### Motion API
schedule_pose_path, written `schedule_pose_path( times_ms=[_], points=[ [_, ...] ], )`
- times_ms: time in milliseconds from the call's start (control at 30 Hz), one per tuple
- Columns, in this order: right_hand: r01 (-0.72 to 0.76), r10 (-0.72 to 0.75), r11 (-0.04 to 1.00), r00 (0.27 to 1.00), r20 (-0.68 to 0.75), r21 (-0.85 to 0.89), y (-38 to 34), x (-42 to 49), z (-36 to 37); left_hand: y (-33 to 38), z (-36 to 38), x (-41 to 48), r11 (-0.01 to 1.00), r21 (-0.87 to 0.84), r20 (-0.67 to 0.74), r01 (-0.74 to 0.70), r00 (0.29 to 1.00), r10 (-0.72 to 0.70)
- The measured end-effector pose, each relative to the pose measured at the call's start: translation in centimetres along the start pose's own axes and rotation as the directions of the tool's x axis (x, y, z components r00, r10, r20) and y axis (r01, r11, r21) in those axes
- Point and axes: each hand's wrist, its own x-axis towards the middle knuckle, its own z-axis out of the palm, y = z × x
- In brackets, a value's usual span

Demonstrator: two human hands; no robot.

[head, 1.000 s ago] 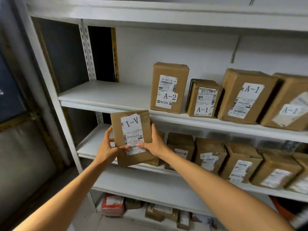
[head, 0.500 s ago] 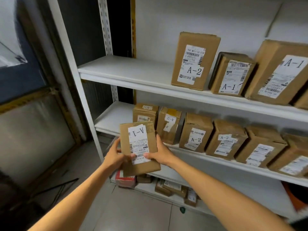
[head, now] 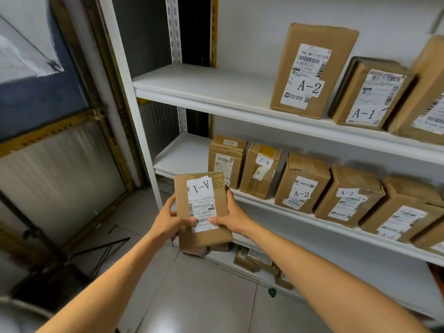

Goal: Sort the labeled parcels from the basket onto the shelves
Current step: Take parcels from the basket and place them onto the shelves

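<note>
- Left hand (head: 168,219) and right hand (head: 230,216) both grasp the A-1 parcel (head: 201,207) by its sides, label upside down.
- The parcel has dropped from upper-shelf height to the middle shelf's (head: 182,155) left end; contact unclear.
- Upper shelf (head: 204,92), far, carries an A-1 box (head: 367,94); placing not yet done.

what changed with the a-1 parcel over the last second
The A-1 parcel came down: its top was level with the upper shelf edge, now it is level with the middle shelf. The left hand and right hand kept gripping its sides; nothing was let go. The boxes on the shelves stayed put.
</note>
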Motion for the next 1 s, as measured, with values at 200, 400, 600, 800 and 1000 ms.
schedule_pose_path(
  times_ms=[200,400,600,800,1000],
  points=[
    [-0.007,0.007,1.0,1.0,-0.004,0.004,-0.8,0.1,-0.4,0.7,-0.2,0.7,0.999,-0.024,0.01,-0.032,0.999,0.032],
    [-0.009,0.01,1.0,1.0,-0.009,0.027,-2.2,0.0,-1.3,1.7,-0.4,1.5,0.997,-0.028,0.012,-0.074,0.997,0.075],
    [0.032,-0.031,0.999,0.996,-0.087,0.003,-3.4,-0.2,-2.5,3.6,-0.4,2.2,0.989,-0.032,0.019,-0.143,0.989,0.143],
    [0.11,-0.097,0.992,0.978,-0.183,0.06,-7.4,-1.3,-5.5,9.0,-0.5,2.9,0.961,-0.043,0.002,-0.272,0.962,0.272],
    [0.249,-0.227,0.968,0.919,-0.324,0.027,-11.9,-2.2,-9.0,15.9,-1.1,3.1,0.884,-0.004,-0.015,-0.467,0.884,0.467]
  ],
)
